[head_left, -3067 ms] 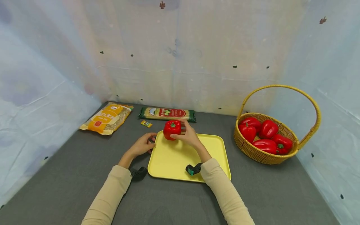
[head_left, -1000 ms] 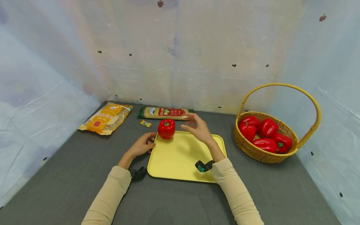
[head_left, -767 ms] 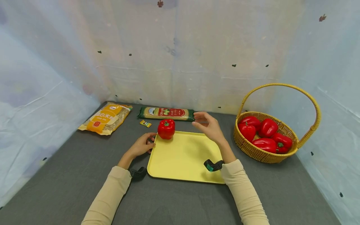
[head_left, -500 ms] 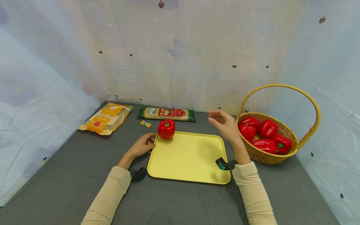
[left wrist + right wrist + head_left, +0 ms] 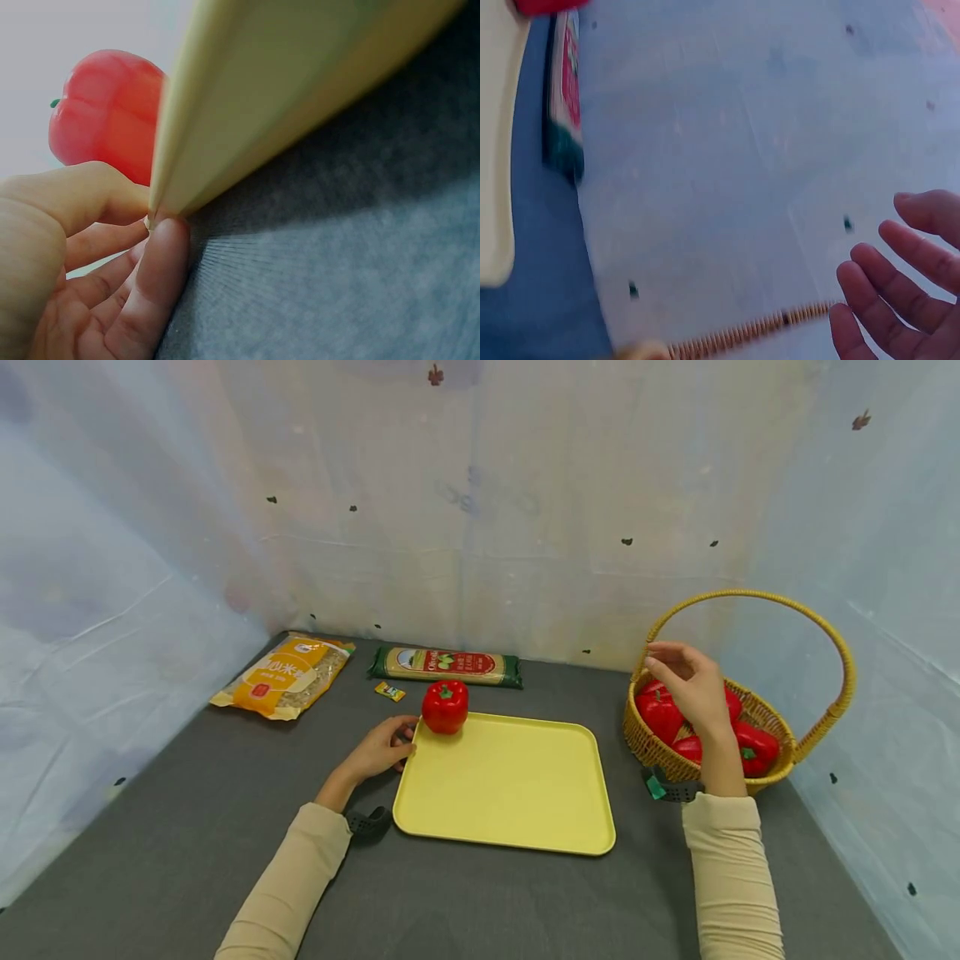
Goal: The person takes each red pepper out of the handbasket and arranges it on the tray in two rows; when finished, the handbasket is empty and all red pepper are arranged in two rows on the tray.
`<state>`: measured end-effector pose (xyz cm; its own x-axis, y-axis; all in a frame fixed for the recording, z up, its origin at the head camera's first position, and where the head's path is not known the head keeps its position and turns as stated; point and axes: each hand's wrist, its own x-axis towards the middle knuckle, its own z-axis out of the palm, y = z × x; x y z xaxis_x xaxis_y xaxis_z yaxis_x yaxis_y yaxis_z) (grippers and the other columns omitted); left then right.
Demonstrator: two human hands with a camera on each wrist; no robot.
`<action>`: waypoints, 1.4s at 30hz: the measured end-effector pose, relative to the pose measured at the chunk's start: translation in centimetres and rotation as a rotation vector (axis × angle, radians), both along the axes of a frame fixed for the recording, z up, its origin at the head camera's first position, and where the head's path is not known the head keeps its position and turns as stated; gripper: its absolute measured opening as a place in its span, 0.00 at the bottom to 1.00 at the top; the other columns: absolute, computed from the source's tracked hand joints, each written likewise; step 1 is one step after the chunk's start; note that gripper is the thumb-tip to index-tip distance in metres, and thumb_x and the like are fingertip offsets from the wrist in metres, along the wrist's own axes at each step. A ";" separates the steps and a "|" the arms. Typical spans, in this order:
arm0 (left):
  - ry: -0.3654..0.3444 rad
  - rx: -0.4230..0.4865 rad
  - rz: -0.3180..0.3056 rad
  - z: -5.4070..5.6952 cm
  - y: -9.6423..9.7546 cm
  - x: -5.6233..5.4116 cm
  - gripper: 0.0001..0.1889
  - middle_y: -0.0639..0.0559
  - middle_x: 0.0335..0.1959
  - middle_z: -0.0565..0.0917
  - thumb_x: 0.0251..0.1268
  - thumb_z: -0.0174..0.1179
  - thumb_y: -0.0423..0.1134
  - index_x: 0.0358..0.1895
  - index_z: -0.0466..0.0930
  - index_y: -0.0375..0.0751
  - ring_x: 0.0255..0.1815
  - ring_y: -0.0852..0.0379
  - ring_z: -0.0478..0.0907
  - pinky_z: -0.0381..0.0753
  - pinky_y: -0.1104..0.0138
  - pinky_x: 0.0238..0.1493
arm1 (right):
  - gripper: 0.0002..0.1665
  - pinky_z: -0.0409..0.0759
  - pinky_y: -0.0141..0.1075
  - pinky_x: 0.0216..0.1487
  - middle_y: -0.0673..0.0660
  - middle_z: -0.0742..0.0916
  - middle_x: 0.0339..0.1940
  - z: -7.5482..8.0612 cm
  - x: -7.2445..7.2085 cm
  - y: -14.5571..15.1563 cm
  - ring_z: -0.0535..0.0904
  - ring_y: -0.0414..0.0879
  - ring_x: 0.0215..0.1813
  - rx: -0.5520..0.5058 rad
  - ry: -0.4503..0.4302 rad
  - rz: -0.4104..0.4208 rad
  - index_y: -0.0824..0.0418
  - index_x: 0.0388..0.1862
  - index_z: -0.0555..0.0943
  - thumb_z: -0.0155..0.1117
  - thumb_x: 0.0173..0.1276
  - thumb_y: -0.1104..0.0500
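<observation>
My left hand (image 5: 378,747) is at the left edge of the yellow tray (image 5: 517,789). In the left wrist view, its thumb and fingers (image 5: 166,259) pinch the tray's rim (image 5: 169,150). One red bell pepper (image 5: 446,707) stands upright, stem up, in the tray's far left corner. Over the left part of the wicker basket (image 5: 637,739) hovers my right hand (image 5: 693,689), holding nothing, its fingers loosely bent and apart. Several red bell peppers (image 5: 660,714) lie in the basket, some hidden behind that hand and wrist.
Behind the tray lies a long green-ended noodle pack (image 5: 446,665). A small yellow sachet (image 5: 389,691) is in front of it. To the far left rests a yellow-and-clear bag of grain (image 5: 288,677). The basket's tall handle (image 5: 750,596) arches above its rim. Pale sheeting encloses the grey table.
My right hand has let go of the bell pepper at the tray's far left corner and moved right to above the basket. My left hand has stayed at the tray's edge.
</observation>
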<state>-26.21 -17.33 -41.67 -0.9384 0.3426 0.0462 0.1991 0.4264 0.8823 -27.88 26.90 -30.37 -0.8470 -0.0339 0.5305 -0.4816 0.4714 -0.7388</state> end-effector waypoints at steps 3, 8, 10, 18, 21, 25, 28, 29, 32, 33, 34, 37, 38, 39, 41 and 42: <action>0.001 -0.001 -0.007 0.0 0.0 0.0 0.26 0.30 0.48 0.69 0.64 0.53 0.26 0.65 0.59 0.23 0.30 0.47 0.72 0.81 0.58 0.26 | 0.20 0.73 0.21 0.39 0.42 0.81 0.40 -0.3 -0.9 2.5 0.76 0.33 0.41 0.031 -0.052 -0.067 0.64 0.54 0.77 0.61 0.67 0.55; -0.007 -0.003 -0.011 -0.2 -0.1 -0.2 0.26 0.30 0.48 0.69 0.65 0.52 0.26 0.65 0.58 0.22 0.31 0.47 0.72 0.81 0.58 0.27 | 0.19 0.71 0.21 0.37 0.37 0.79 0.36 -0.4 -1.6 5.6 0.75 0.31 0.38 0.071 -0.096 -0.140 0.60 0.54 0.77 0.60 0.67 0.53; -0.004 -0.003 -0.010 -0.7 -0.2 -0.5 0.26 0.29 0.48 0.69 0.65 0.52 0.26 0.65 0.58 0.22 0.31 0.46 0.72 0.81 0.57 0.27 | 0.18 0.70 0.21 0.37 0.35 0.78 0.35 -0.4 -1.8 6.6 0.74 0.30 0.38 0.077 -0.115 -0.171 0.57 0.53 0.78 0.60 0.67 0.53; 0.015 -0.007 0.013 -3.4 -0.8 -2.4 0.27 0.35 0.48 0.70 0.65 0.55 0.29 0.66 0.60 0.28 0.28 0.51 0.72 0.80 0.63 0.23 | 0.26 0.70 0.19 0.34 0.31 0.75 0.33 -0.8 -2.2 9.9 0.71 0.27 0.35 0.098 -0.219 -0.325 0.61 0.56 0.75 0.58 0.66 0.46; 0.013 -0.005 0.018 -3.5 -0.9 -2.5 0.26 0.36 0.47 0.70 0.64 0.55 0.30 0.65 0.62 0.30 0.27 0.52 0.72 0.80 0.63 0.23 | 0.31 0.69 0.23 0.36 0.34 0.73 0.37 -1.1 -2.3 10.7 0.68 0.27 0.36 0.112 -0.282 -0.391 0.61 0.59 0.73 0.57 0.65 0.42; 0.020 -0.011 0.020 -3.6 -0.9 -2.5 0.26 0.37 0.47 0.70 0.64 0.55 0.30 0.65 0.62 0.30 0.27 0.53 0.71 0.80 0.64 0.23 | 0.36 0.69 0.28 0.38 0.46 0.75 0.46 -1.7 -2.6 11.4 0.68 0.36 0.44 0.123 -0.349 -0.439 0.62 0.63 0.70 0.56 0.64 0.39; 0.026 -0.018 0.022 -3.4 -0.8 -2.3 0.27 0.35 0.48 0.70 0.65 0.55 0.29 0.66 0.61 0.28 0.27 0.53 0.71 0.80 0.63 0.23 | 0.39 0.69 0.31 0.39 0.58 0.74 0.54 -2.1 -2.9 11.6 0.69 0.48 0.50 0.128 -0.363 -0.449 0.64 0.65 0.68 0.54 0.65 0.39; 0.026 -0.020 0.023 -3.3 -0.7 -2.1 0.27 0.34 0.48 0.70 0.65 0.54 0.28 0.66 0.60 0.27 0.28 0.52 0.71 0.81 0.63 0.23 | 0.40 0.70 0.32 0.40 0.61 0.74 0.57 -2.2 -3.0 11.6 0.69 0.51 0.53 0.129 -0.369 -0.453 0.64 0.66 0.67 0.54 0.65 0.38; 0.021 -0.013 0.013 -2.1 -0.3 -1.3 0.26 0.30 0.48 0.69 0.64 0.53 0.27 0.65 0.59 0.23 0.28 0.50 0.72 0.81 0.60 0.24 | 0.41 0.71 0.38 0.45 0.67 0.71 0.63 -2.4 -3.2 11.7 0.67 0.59 0.59 0.122 -0.378 -0.451 0.65 0.67 0.65 0.52 0.65 0.38; 0.016 -0.011 0.009 -1.6 -0.2 -0.9 0.26 0.30 0.48 0.69 0.64 0.53 0.26 0.65 0.59 0.23 0.29 0.50 0.72 0.81 0.59 0.25 | 0.41 0.71 0.40 0.46 0.68 0.70 0.64 -2.5 -3.3 11.8 0.66 0.60 0.61 0.119 -0.381 -0.451 0.65 0.67 0.64 0.52 0.65 0.38; 0.017 -0.009 0.004 -1.2 -0.1 -0.6 0.26 0.29 0.48 0.69 0.64 0.52 0.26 0.65 0.58 0.22 0.29 0.49 0.72 0.81 0.58 0.25 | 0.41 0.71 0.42 0.48 0.69 0.69 0.64 -2.6 -3.4 11.8 0.66 0.61 0.62 0.119 -0.382 -0.457 0.65 0.68 0.64 0.52 0.65 0.38; 0.013 0.001 -0.007 -0.4 0.0 -0.1 0.26 0.29 0.48 0.69 0.65 0.52 0.26 0.65 0.58 0.22 0.29 0.48 0.72 0.81 0.58 0.26 | 0.40 0.71 0.45 0.51 0.69 0.69 0.65 -3.0 -3.6 12.0 0.66 0.62 0.62 0.111 -0.369 -0.471 0.66 0.67 0.64 0.52 0.66 0.41; 0.014 0.002 -0.010 -0.3 0.0 -0.1 0.26 0.29 0.48 0.69 0.65 0.52 0.26 0.64 0.58 0.21 0.29 0.48 0.72 0.81 0.58 0.26 | 0.40 0.71 0.46 0.52 0.69 0.69 0.64 -3.1 -3.7 12.0 0.66 0.62 0.63 0.108 -0.365 -0.478 0.66 0.67 0.64 0.53 0.66 0.41; 0.012 0.005 -0.012 -0.2 0.0 0.0 0.26 0.29 0.48 0.69 0.65 0.52 0.26 0.64 0.58 0.22 0.30 0.48 0.72 0.81 0.58 0.26 | 0.39 0.71 0.46 0.52 0.70 0.70 0.64 -3.3 -3.8 12.0 0.66 0.63 0.62 0.106 -0.360 -0.486 0.67 0.67 0.64 0.53 0.66 0.42; 0.008 0.009 -0.013 -0.3 0.0 -0.1 0.26 0.29 0.48 0.69 0.65 0.52 0.26 0.65 0.58 0.22 0.30 0.47 0.72 0.81 0.58 0.26 | 0.38 0.70 0.49 0.55 0.70 0.70 0.64 -3.6 -4.0 12.1 0.66 0.63 0.63 0.093 -0.350 -0.497 0.67 0.66 0.65 0.53 0.66 0.43; 0.008 0.008 -0.013 -0.3 0.0 -0.1 0.26 0.29 0.48 0.69 0.65 0.52 0.26 0.65 0.59 0.22 0.30 0.47 0.72 0.81 0.58 0.26 | 0.38 0.70 0.50 0.55 0.70 0.70 0.64 -3.8 -4.0 12.1 0.66 0.63 0.63 0.086 -0.349 -0.506 0.67 0.66 0.65 0.53 0.67 0.43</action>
